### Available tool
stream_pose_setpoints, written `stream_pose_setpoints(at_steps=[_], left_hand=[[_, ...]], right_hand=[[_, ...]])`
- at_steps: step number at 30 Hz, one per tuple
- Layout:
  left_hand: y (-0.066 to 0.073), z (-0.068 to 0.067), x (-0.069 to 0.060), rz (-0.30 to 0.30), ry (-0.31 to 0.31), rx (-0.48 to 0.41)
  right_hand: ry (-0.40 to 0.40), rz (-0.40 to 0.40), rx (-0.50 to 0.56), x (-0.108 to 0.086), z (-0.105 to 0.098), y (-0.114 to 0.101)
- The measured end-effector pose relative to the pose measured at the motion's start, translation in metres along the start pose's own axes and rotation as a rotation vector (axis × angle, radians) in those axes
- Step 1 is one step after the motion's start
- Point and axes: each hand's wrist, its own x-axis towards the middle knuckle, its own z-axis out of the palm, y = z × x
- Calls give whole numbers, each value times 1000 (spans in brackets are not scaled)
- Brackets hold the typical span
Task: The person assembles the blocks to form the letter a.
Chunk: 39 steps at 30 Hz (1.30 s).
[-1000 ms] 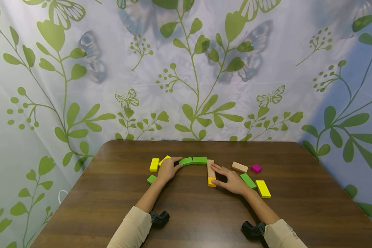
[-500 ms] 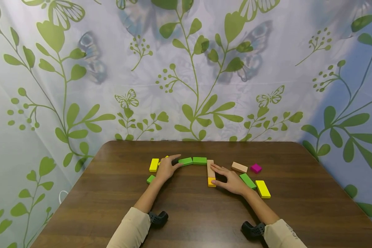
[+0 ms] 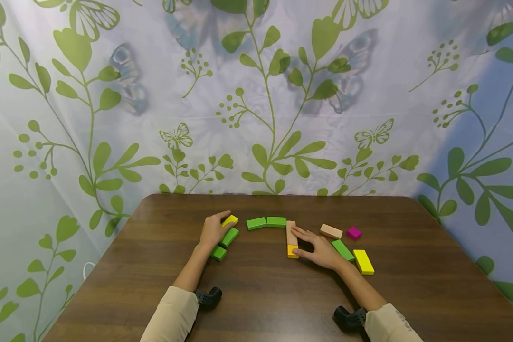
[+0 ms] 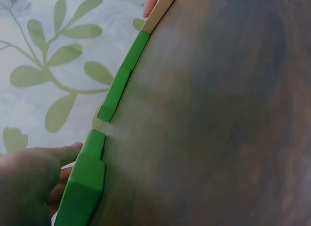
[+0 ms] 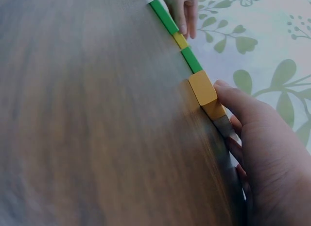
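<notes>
In the head view my left hand (image 3: 212, 232) is at the left of a row of blocks, with thumb and index finger on either side of a yellow block (image 3: 231, 220). Two green blocks lie just in front of this hand, the longer one (image 3: 229, 237) behind the shorter-looking one (image 3: 218, 253). My right hand (image 3: 319, 248) rests beside a beige block (image 3: 291, 232) and an orange-yellow block (image 3: 292, 251) set end to end. Its straight fingers touch the beige block and its thumb touches the orange-yellow one, also seen in the right wrist view.
Two green blocks, one left (image 3: 256, 223) and one right (image 3: 276, 222), lie in the middle of the curve. Right of my right hand lie a beige block (image 3: 331, 231), a magenta block (image 3: 354, 232), a green block (image 3: 342, 250) and a yellow block (image 3: 363, 261). A patterned cloth hangs behind the table (image 3: 256, 294).
My left hand has left the green block at the middle and moved left to the yellow block. Green blocks in front of it now show. My right hand has stayed in place.
</notes>
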Motion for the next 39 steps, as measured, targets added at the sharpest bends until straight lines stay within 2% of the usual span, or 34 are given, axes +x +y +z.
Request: stream_pose_setpoints(at_steps=[7,15,18,23,27,30,32,35,39], left_hand=[[0,-3,0,-25,-42,56],[-2,-4,-1,12,-43,57],[-5,-4,-2,33,-33,45],[-5,-4,-1,69,26,20],[1,-4,1,135,87,-22],[15,-4,0,228,94,-66],[26,-3,-2,301,62,-103],[41,4,-9,410,-22,-127],[56,17,-21,483,-153,-117]], right_hand=[[-4,11,14,0,-1,2],[-9,16,13,0,0,2],[-10,19,13,-1,0,2],[-8,13,17,-1,0,3],[-6,12,15,0,1,4],[-5,18,16,0,1,4],[-4,22,17,0,0,4],[-1,23,21,0,0,4],[-3,17,23,0,1,3]])
